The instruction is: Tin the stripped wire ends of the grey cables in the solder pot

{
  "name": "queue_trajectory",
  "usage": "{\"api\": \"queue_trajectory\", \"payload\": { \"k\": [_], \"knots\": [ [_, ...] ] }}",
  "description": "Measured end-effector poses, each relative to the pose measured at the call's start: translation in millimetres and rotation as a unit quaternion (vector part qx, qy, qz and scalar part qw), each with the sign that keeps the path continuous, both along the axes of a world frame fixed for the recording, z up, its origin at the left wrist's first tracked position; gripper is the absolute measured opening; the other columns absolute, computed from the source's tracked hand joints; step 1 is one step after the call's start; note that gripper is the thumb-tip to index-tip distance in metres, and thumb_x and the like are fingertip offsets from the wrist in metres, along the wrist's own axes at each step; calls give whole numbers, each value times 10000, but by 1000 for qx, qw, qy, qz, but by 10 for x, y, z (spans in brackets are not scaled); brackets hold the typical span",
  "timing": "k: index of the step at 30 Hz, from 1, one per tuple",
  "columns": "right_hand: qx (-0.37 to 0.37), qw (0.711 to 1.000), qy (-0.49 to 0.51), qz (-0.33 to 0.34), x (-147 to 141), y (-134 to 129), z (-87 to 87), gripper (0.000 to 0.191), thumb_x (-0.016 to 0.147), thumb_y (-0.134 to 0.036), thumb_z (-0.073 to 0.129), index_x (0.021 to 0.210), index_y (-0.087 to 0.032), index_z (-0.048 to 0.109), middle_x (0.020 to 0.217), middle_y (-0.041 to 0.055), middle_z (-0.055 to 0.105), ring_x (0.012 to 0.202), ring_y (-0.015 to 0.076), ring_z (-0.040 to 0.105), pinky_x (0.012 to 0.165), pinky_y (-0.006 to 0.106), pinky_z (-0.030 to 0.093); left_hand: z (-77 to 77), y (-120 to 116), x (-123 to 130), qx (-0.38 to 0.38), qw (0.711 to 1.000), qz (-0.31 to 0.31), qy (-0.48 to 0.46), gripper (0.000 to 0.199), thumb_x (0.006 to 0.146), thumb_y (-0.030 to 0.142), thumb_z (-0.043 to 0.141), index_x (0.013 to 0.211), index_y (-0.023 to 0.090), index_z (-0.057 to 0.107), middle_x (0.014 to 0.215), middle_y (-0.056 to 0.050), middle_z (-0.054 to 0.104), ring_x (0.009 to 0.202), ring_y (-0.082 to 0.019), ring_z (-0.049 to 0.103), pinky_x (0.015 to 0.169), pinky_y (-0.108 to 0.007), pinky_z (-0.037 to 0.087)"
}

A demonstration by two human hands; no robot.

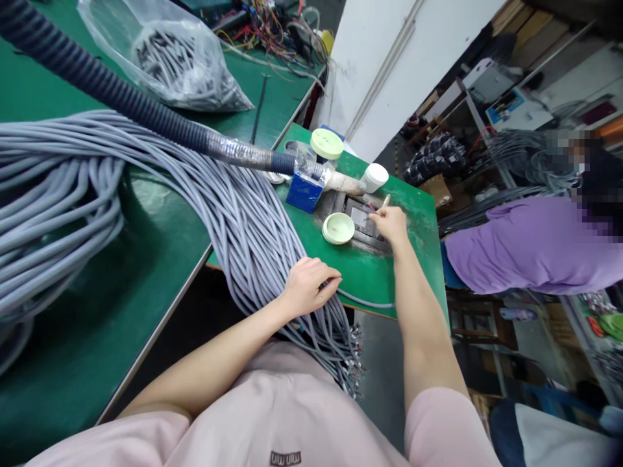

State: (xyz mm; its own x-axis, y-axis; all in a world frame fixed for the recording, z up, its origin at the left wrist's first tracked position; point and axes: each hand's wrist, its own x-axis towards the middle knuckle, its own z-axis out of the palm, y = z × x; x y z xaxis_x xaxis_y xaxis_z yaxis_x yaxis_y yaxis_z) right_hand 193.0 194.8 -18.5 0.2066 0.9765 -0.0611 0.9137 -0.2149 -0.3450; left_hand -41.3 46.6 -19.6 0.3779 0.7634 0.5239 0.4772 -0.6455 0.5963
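My right hand (390, 224) is closed in a pinch on the end of a cable, where thin wires (372, 207), one of them reddish, stick out past the fingertips. Those wire tips are over a grey metal plate or pot (360, 216) set in a dark, sooty frame. My left hand (312, 285) lies over a thick bundle of grey cables (253, 220), fingers curled together; what they hold, if anything, is hidden. A single grey cable (365, 303) runs from near the bundle to beneath my right forearm. Left of the metal plate sits an open pale-green tub (338, 229).
A ribbed hose (146, 117) crosses to a nozzle (345, 183) beside a blue box (304, 192). A white jar (374, 177) and a yellow-green lid (326, 144) stand behind. A plastic bag of cable pieces (180, 65) lies far left. A person in purple (535, 243) is at right.
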Motion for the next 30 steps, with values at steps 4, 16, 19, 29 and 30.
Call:
{"api": "queue_trajectory", "payload": {
  "k": [4,16,19,29,30],
  "knots": [
    [-10,1000,-4,-15,19,53,-99,193,723,-342,641,615,-183,658,703,44,652,722,194,587,647,278,392,8,6,3,5,1000,1,0,102,878,237,561,831,185,635,670,12,649,644,-123,554,643,-298,352],
    [-18,1000,0,-15,16,126,-226,186,697,-338,636,615,-175,670,674,47,634,688,185,568,634,278,410,3,9,-9,-5,1000,-3,2,127,882,249,542,835,182,639,662,2,649,636,-126,555,643,-305,346],
    [-19,1000,4,-14,15,135,-246,167,685,-323,645,613,-174,667,670,43,622,671,180,551,615,279,392,-3,10,-12,-13,1000,-5,1,135,884,254,532,839,188,640,664,-4,655,640,-130,560,646,-305,343],
    [68,988,140,14,-13,-150,55,246,683,-333,625,520,-170,539,496,-28,476,534,120,449,554,249,339,-1,6,0,-8,1000,-5,-1,116,881,245,547,840,185,637,673,2,657,640,-127,558,646,-298,345],
    [82,978,190,20,-38,-239,119,248,683,-340,624,527,-169,535,486,-33,473,508,111,436,537,245,335,-2,6,0,-7,1000,-5,-1,111,880,242,550,841,184,637,674,3,656,640,-126,558,645,-297,345]
  ]
}}
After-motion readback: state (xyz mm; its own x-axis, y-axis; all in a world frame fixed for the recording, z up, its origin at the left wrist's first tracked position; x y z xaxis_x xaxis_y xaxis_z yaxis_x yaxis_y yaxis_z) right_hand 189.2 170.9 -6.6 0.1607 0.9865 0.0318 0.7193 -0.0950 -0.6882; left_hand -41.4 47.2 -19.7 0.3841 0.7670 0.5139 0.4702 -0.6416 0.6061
